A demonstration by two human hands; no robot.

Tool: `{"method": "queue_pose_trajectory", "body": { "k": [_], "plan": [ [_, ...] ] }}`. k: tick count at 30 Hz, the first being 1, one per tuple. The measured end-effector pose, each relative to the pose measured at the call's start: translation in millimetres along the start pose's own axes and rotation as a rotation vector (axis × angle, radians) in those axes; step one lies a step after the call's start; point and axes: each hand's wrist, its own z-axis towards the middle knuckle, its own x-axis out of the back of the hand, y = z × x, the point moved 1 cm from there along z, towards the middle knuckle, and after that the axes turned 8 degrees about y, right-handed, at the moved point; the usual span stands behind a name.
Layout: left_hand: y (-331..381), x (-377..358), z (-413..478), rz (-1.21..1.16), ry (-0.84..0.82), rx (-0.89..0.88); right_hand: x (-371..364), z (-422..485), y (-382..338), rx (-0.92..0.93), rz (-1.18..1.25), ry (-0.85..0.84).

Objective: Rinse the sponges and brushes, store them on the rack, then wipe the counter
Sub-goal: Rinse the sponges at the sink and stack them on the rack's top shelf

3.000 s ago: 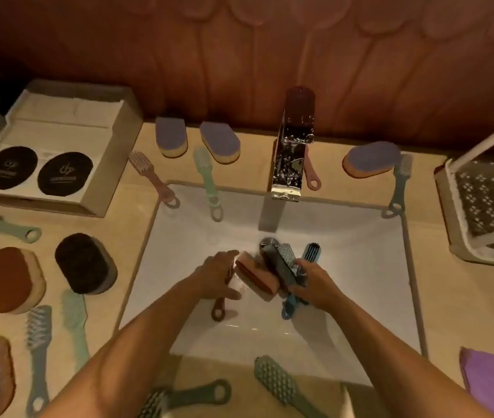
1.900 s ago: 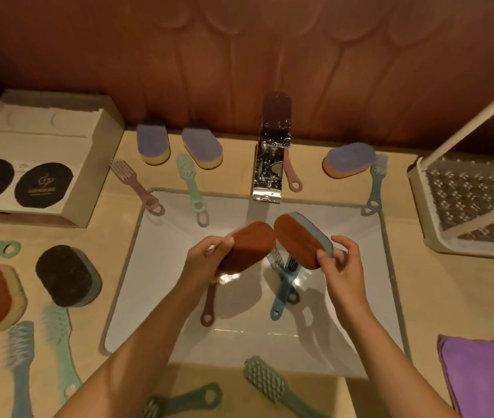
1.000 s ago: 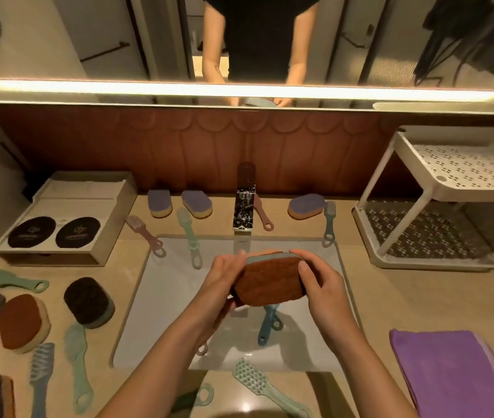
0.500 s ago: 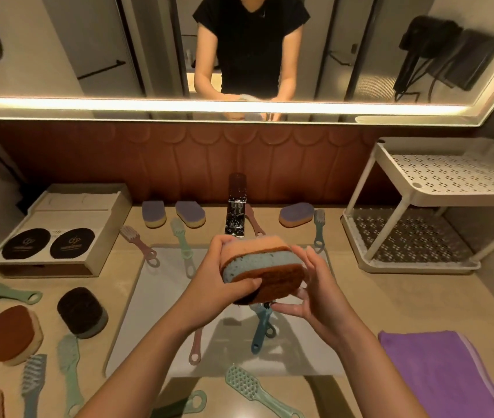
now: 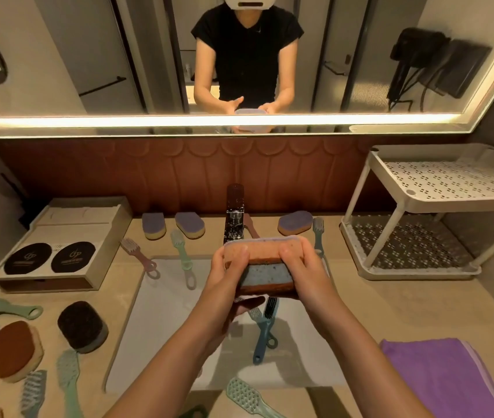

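Nearest, at the front edge of the sink (image 5: 161,312): a pale green brush (image 5: 245,396), probably not yet rinsed. Right of the sink, on the tabletop (image 5: 390,312): a folded purple cloth (image 5: 450,375), likely meant for the wipe. Inside the sink, under the hands: two brushes (image 5: 265,327), one blue and one dark, lying together.

Above the middle of the sink: a stack of two sponges (image 5: 265,267), held level. Clamped at its left end by the left hand (image 5: 224,279), thumb on top and fingers curled beneath. Clamped at its right end by the right hand (image 5: 306,276) in much the same way. Both grips pinching the stack, neither spread.

Judged step: carrying the pair to the rack (image 5: 420,203), right of the sink and further back.

- Squeeze over the sink first, to keep drips off the tabletop.
- Keep the stack flat and pressed together, to stop the upper sponge sliding off.
- Swing right, clear of the tap (image 5: 234,218) just behind the sink.
- Aim for a perforated shelf and set the pair down flat.
- Loosen one grip at a time.
- Expect soft, wet foam; hold firmly without crushing.
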Motion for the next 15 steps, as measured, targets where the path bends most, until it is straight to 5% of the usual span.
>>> {"method": "queue_pose_trajectory", "body": {
  "k": [5, 15],
  "plan": [
    [1.6, -12.9, 14.3, 0.082, 0.201, -0.151, 2.7, 3.7, -5.5, 0.068, -0.042, -0.013],
    [32.4, -55.5, 59.4, 0.117, 0.138, -0.174, 57.4, 31.7, -48.9, 0.166, -0.373, -0.072]
  ]
}}
